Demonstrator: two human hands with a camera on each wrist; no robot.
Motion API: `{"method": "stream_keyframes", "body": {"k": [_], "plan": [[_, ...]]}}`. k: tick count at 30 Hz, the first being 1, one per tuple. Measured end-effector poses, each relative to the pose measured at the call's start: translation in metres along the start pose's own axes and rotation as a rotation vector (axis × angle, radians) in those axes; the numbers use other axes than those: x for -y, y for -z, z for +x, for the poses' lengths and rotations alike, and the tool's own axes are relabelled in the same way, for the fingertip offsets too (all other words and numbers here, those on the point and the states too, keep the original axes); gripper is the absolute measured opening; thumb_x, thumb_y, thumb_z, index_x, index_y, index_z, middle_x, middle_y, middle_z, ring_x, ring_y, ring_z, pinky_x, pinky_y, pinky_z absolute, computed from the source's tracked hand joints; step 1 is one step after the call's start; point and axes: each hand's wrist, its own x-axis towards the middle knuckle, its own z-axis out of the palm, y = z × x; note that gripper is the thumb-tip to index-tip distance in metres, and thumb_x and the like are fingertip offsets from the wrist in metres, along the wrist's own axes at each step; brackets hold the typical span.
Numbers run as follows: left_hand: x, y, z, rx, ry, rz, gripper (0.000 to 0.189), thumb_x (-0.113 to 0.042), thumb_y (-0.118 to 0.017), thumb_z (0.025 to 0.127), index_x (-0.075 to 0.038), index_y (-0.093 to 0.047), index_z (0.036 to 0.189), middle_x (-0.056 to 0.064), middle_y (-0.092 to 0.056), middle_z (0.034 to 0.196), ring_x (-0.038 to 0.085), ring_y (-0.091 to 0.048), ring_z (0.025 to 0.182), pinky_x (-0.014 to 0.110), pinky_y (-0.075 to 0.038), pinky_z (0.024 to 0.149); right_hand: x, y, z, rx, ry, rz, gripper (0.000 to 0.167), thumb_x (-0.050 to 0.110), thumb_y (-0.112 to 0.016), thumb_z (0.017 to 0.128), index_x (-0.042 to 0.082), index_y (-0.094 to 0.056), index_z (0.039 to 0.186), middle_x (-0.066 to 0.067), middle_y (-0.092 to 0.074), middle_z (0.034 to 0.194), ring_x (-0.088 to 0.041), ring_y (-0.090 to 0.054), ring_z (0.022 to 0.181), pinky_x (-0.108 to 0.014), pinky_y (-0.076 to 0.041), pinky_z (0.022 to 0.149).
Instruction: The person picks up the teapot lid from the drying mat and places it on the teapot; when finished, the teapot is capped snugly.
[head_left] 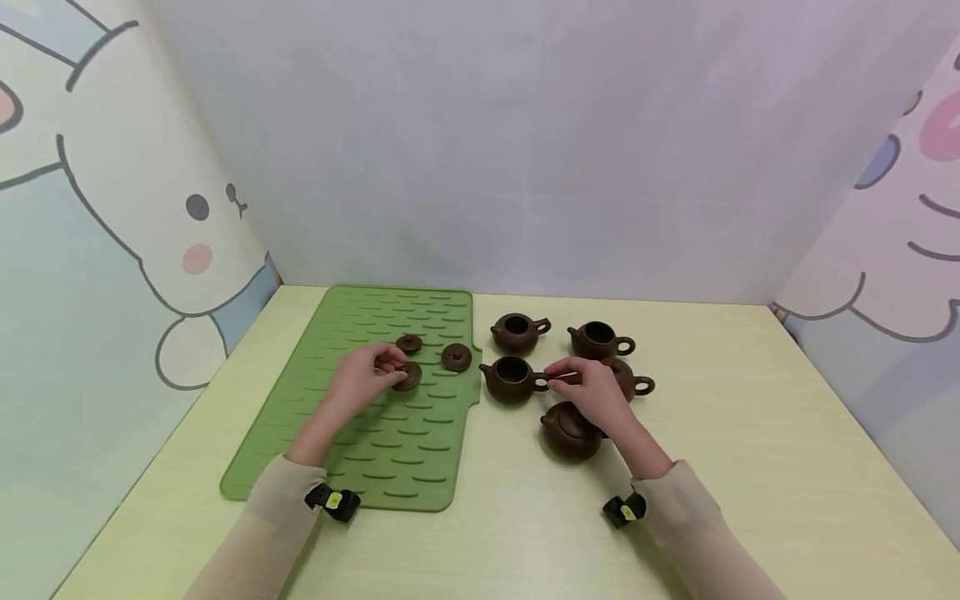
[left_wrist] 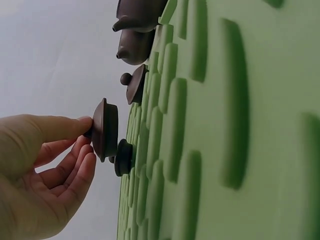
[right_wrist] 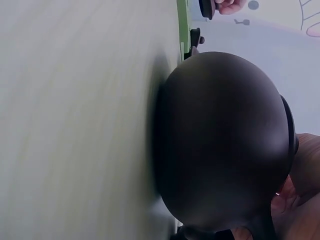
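My left hand (head_left: 362,382) pinches a dark brown teapot lid (left_wrist: 104,131) by its knob, just above the green mat. Two more lids lie on the mat close by: one lid (head_left: 408,343) behind the held one, another lid (head_left: 456,357) to its right. With thumb and forefinger, my right hand (head_left: 596,393) pinches the handle of a lidless brown teapot (head_left: 510,381) beside the mat's right edge. Below that hand stands a lidded teapot (head_left: 572,433), which fills much of the right wrist view and hides most of the fingers there.
Two lidless teapots stand farther back, one teapot (head_left: 515,335) behind the gripped one and another teapot (head_left: 600,342) to its right. A further lidded teapot (head_left: 621,377) is partly covered by my right hand. The ridged green mat (head_left: 300,450) covers the table's left part; walls enclose the table (head_left: 735,433).
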Motion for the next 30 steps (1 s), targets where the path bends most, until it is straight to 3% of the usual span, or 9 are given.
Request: {"method": "stream_keyframes", "body": {"k": [16,30], "plan": [[-0.032,-0.009,0.008,0.010,-0.066,-0.034,0.019,-0.011,-0.072,0.092,-0.006,-0.068,0.109,0.012,-0.071,0.104,0.023,-0.067,0.093,0.037,-0.058,0.082,-0.005,-0.003,0.005,0.017,0.010,0.012,0.013,0.011,-0.071,0.092,0.011,-0.075,0.104,-0.008,-0.075,0.107,-0.025,-0.073,0.098,-0.040,-0.058,0.086],[-0.058,-0.019,0.019,0.044,-0.113,-0.051,0.019,-0.013,-0.072,0.092,-0.007,-0.068,0.110,0.010,-0.072,0.105,0.021,-0.067,0.094,0.034,-0.058,0.082,-0.005,-0.004,0.006,-0.004,0.021,-0.022,0.013,0.013,-0.073,0.090,0.015,-0.078,0.102,-0.005,-0.077,0.102,-0.019,-0.073,0.091,-0.028,-0.054,0.078]]}}
